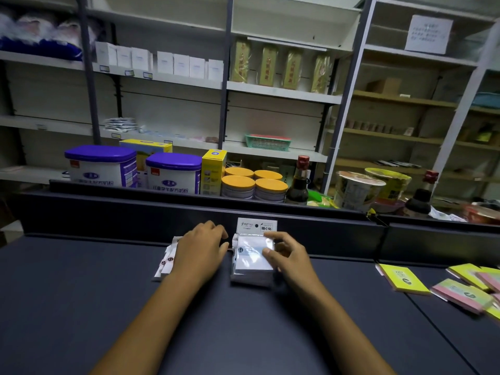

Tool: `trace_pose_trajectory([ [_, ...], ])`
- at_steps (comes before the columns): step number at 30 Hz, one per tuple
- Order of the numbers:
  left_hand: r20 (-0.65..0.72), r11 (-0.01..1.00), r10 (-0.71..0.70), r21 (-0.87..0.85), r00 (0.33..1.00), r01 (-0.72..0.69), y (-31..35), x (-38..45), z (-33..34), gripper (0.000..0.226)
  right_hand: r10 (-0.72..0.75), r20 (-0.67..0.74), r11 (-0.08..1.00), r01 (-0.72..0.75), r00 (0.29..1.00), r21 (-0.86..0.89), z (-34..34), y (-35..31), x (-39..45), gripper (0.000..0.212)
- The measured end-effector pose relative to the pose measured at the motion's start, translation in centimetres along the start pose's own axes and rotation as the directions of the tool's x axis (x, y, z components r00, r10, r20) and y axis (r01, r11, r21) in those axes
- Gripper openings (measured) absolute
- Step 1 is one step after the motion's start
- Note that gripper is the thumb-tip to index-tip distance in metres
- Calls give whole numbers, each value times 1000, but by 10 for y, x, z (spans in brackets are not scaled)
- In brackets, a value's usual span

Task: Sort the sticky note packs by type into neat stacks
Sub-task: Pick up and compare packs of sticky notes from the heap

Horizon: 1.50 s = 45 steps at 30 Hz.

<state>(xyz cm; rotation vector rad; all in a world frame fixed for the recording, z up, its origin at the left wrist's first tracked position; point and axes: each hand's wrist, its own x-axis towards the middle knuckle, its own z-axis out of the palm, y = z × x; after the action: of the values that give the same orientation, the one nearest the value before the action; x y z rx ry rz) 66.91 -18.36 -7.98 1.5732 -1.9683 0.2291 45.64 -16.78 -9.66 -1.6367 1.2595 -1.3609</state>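
A stack of white sticky note packs (pixel 250 267) in clear wrappers stands on the dark counter (pixel 81 293) against its back ledge. My right hand (pixel 288 255) grips the top pack from the right, thumb on its face, fingers at its upper edge. A second pile of white packs (pixel 165 262) lies to the left, mostly hidden under my left hand (pixel 201 247), which rests flat on it with fingers spread. Loose coloured packs lie at the far right: a yellow pack (pixel 404 280), a pink and green pack (pixel 462 296) and more at the frame edge.
A raised black ledge (pixel 189 209) runs along the counter's back. Behind it stand purple-lidded milk powder tins (pixel 101 165), yellow boxes, orange-lidded jars (pixel 254 182), sauce bottles (pixel 299 180) and noodle bowls (pixel 357 189). Shelving fills the background.
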Motion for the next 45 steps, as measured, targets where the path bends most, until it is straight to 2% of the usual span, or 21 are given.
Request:
trace_pose_trajectory([
  [5,-30,1000,-15,-8,999,15,-1,0,1,18,1,-43,977,-11,999,-215,4,-1,-3,33],
  [11,-30,1000,-23,-15,999,23,2,-1,2,16,-45,-13,929,37,999,-368,7,-2,-4,37],
  [14,-27,999,-22,-35,999,21,4,0,3,15,-23,-4,894,19,1000,-449,7,3,-3,37],
  [22,-10,996,-20,-83,1000,19,14,-2,10,14,-24,13,903,27,1000,-428,4,-2,-6,36],
  [29,-25,994,-15,-104,1000,12,16,-5,11,16,-57,-84,875,9,995,-484,-43,-2,-17,15],
  [32,-14,994,-6,-106,1000,4,18,-5,8,18,-49,-42,817,16,998,-576,-67,-4,-20,17],
  [39,72,991,101,-98,992,-94,36,2,0,24,58,92,583,41,994,-811,-113,-20,-22,37],
  [45,97,967,223,-145,970,-207,78,5,-5,27,52,57,487,25,997,-873,-141,-33,-31,45],
])
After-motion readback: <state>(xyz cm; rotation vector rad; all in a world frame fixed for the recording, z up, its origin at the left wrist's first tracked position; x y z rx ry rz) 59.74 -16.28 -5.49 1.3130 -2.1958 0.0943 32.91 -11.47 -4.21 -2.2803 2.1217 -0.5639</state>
